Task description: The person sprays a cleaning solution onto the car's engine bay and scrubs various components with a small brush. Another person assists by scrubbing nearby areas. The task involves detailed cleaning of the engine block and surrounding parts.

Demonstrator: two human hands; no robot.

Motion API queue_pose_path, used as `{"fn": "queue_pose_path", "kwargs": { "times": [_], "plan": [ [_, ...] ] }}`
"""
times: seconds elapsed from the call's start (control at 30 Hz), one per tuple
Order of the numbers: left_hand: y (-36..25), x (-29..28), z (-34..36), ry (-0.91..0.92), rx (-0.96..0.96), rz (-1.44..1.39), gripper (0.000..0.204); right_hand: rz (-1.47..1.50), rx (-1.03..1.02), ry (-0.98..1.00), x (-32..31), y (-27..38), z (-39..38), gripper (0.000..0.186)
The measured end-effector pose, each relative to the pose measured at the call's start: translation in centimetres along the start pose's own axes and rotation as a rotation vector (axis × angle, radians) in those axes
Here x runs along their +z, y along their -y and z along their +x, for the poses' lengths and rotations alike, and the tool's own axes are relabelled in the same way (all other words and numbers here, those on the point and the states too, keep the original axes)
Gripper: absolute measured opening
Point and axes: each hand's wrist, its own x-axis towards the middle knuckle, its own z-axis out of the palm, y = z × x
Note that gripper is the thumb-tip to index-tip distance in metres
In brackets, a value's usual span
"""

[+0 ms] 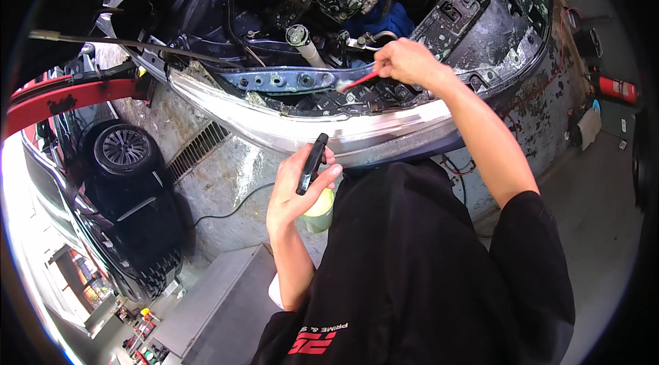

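In the head view, near centre, the left hand curls round the top of a yellow-green bottle, contents unclear. Upper centre, the right hand pinches a red brush at the engine bay's front edge.

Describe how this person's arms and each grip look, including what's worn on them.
The left grip and right grip are ungloved, with no watch visible. The forearms are bare. Short black sleeves match the black top, which carries a red-and-white print.
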Motion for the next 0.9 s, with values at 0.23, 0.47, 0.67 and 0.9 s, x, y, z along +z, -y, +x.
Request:
{"fn": "queue_pose_path", "kwargs": {
  "times": [0.23,0.47,0.67,0.9],
  "plan": [
    [1.2,-0.2,-0.9,-0.048,0.001,-0.03,0.024,-0.265,-0.105,-0.053,-1.3,1.0,0.2,0.013],
    [1.3,0.1,-1.6,-0.121,-0.025,-0.098,0.022,-0.393,0.164,-0.012,-2.4,2.9,-0.8,0.016],
    [1.6,0.0,-0.5,-0.168,-0.07,-0.029,0.019,0.355,0.03,-0.099,4.2,8.0,-3.2,0.015],
    [3.1,-1.4,-0.4,-0.233,-0.222,-0.107,0.02,0.225,0.449,0.239,-2.7,4.7,-5.0,0.014]
  ]
}}
